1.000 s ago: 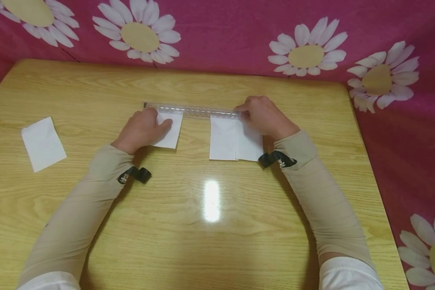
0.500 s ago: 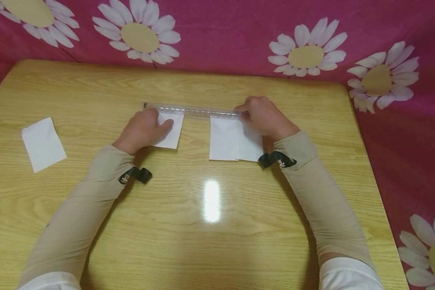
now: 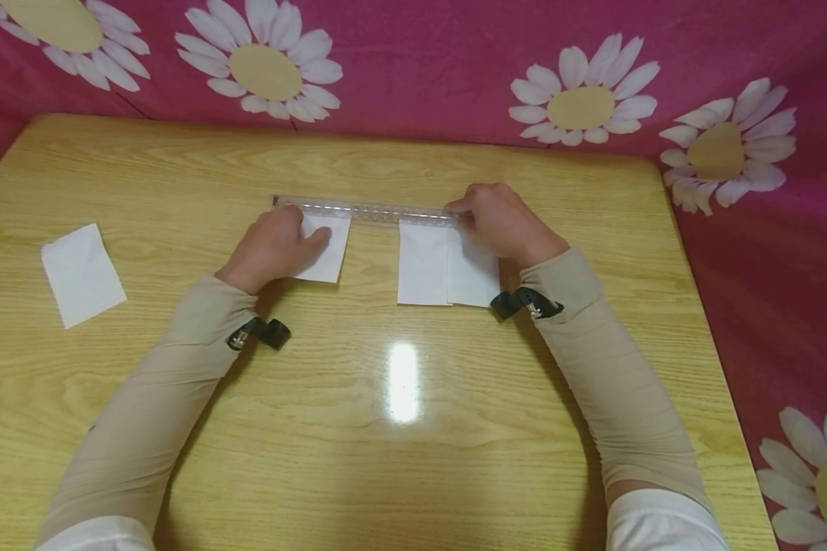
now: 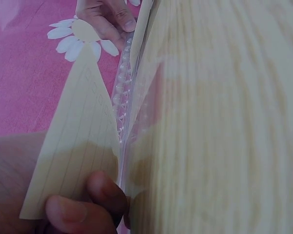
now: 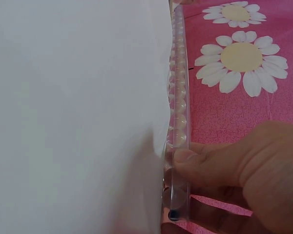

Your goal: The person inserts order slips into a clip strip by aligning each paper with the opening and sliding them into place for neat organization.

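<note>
A clear plastic ruler (image 3: pixel 379 213) with a wavy row along it lies crosswise over the table's far half. At its right end my right hand (image 3: pixel 506 222) pinches it, thumb (image 5: pixel 188 158) on its face. My left hand (image 3: pixel 269 245) is at the left end, holding a small sheet of paper (image 3: pixel 329 256) against the ruler's near edge. Faint ruled lines show on that paper in the left wrist view, with curled fingers (image 4: pixel 83 212) at its lower edge. Two white sheets (image 3: pixel 423 264) lie side by side beneath the right hand, top edges along the ruler.
Another white sheet (image 3: pixel 83 275) lies apart at the left of the wooden table (image 3: pixel 303 444). A pink cloth (image 3: pixel 420 84) with daisies hangs behind the far edge and along the right side. Bare wood separates the left hand's paper from the two right sheets.
My left hand and its paper have crept slightly right along the ruler. The right hand, the ruler and the other sheets show no clear movement.
</note>
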The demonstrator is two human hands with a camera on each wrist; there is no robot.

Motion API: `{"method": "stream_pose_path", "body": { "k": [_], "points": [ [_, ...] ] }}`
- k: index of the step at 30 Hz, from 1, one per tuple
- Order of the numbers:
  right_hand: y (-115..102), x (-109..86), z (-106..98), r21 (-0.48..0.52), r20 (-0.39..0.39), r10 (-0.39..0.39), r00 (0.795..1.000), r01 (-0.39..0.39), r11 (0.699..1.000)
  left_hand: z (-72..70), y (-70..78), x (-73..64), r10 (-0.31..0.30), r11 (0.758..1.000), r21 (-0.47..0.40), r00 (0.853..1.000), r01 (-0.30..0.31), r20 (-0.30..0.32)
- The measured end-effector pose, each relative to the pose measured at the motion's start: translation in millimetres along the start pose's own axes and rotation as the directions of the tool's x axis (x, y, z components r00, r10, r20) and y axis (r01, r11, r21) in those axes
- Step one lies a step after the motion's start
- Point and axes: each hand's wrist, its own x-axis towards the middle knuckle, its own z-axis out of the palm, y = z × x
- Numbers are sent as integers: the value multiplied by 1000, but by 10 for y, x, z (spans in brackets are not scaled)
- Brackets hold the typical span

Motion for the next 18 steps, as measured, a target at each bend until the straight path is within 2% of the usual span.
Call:
{"method": "stream_pose_path", "body": {
  "k": [9, 18],
  "points": [
    [1, -3, 1, -11, -9, -2, 1000, 2, 1000, 8, -4, 6, 30, 1000, 6, 999, -30, -14],
    [8, 2, 3, -8, -9, -11, 1000, 11, 1000, 15, -2, 12, 34, 999, 1, 999, -34, -11]
  ]
}}
